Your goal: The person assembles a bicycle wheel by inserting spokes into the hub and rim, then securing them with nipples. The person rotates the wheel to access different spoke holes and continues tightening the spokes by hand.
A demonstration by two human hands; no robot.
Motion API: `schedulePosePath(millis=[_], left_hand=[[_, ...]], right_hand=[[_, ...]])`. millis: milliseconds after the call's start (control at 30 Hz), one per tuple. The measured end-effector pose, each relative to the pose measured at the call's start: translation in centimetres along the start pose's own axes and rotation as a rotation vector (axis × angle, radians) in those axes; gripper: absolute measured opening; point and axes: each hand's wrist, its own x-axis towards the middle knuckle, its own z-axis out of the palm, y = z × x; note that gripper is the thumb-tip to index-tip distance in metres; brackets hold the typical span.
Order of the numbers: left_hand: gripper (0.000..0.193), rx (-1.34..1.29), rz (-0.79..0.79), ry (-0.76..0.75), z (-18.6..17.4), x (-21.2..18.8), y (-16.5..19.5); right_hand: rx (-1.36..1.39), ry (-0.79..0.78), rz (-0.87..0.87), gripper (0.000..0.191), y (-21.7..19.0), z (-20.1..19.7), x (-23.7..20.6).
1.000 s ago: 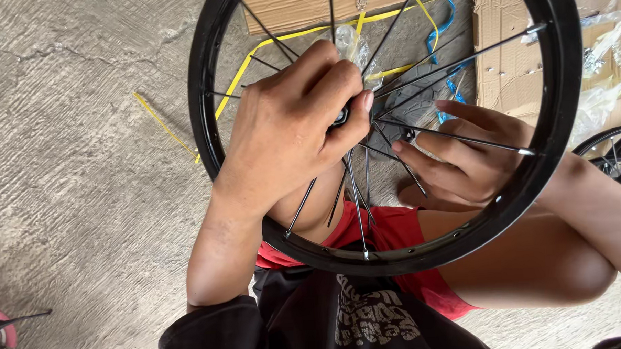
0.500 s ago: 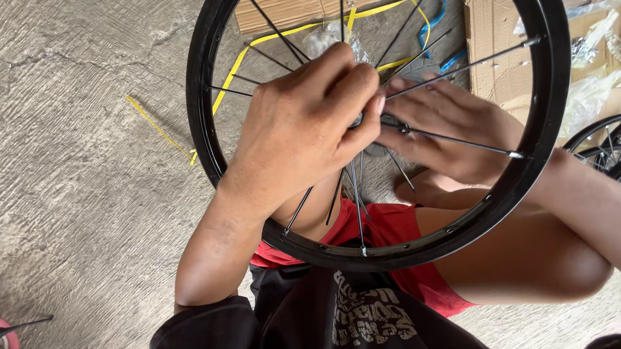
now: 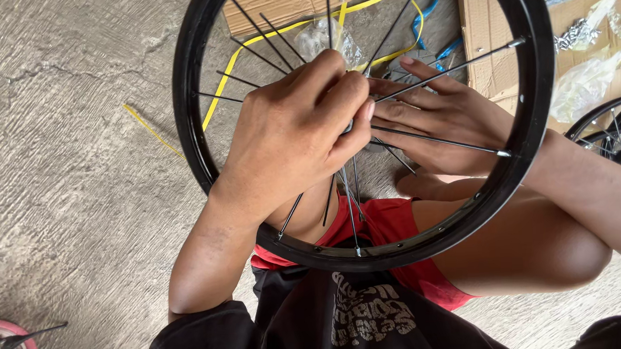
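A black bicycle wheel rim (image 3: 185, 124) with thin metal spokes (image 3: 447, 141) stands upright over my lap. My left hand (image 3: 292, 137) reaches in from the near side and closes around the hub at the wheel's centre, which it almost fully hides. Behind the spokes, my right hand (image 3: 446, 118) lies with its fingers stretched toward the hub, meeting my left thumb. Two spokes cross in front of it. Whether the right fingers pinch anything is hidden.
Beyond the wheel on the concrete floor lie flattened cardboard (image 3: 270, 7), a yellow strap (image 3: 218, 95) and clear plastic bags (image 3: 589, 82) of small parts. Another black wheel (image 3: 608, 126) sits at the right edge, and a pink-tyred wheel (image 3: 6, 338) at bottom left.
My right hand rose from lower in the wheel to the hub, its fingers straightening along the spokes. My left hand stayed clamped on the hub while the wheel shifted slightly.
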Motion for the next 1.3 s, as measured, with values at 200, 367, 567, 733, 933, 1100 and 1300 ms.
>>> schedulePosePath(millis=[200, 367, 567, 733, 933, 1100, 1300], left_hand=[[0.02, 0.006, 0.001, -0.023, -0.5, 0.2, 0.2], [0.02, -0.006, -0.018, -0.046, -1.0, 0.2, 0.4], [0.02, -0.001, -0.005, -0.045, -1.2, 0.0, 0.2], [0.021, -0.008, -0.002, -0.048, -0.9, -0.1, -0.1], [0.021, -0.023, 0.005, -0.033, -0.8, -0.2, -0.4], [0.022, -0.001, 0.019, -0.033, -1.0, -0.3, 0.1], [0.024, -0.06, -0.036, -0.07, -1.5, -0.5, 0.4]], right_hand=[[-0.083, 0.057, -0.008, 0.056, 0.5, 1.3, 0.0], [-0.068, 0.083, -0.033, 0.048, 0.5, 1.6, 0.1], [-0.153, 0.056, -0.05, 0.053, 0.2, 1.2, 0.8], [-0.143, 0.078, 0.025, 0.076, 0.3, 0.5, 1.0], [-0.247, 0.144, -0.013, 0.075, 0.8, 0.6, -1.0], [-0.267, 0.221, -0.03, 0.068, 0.8, 1.5, -3.2], [0.163, 0.379, 0.056, 0.023, -2.2, 1.4, -3.9]])
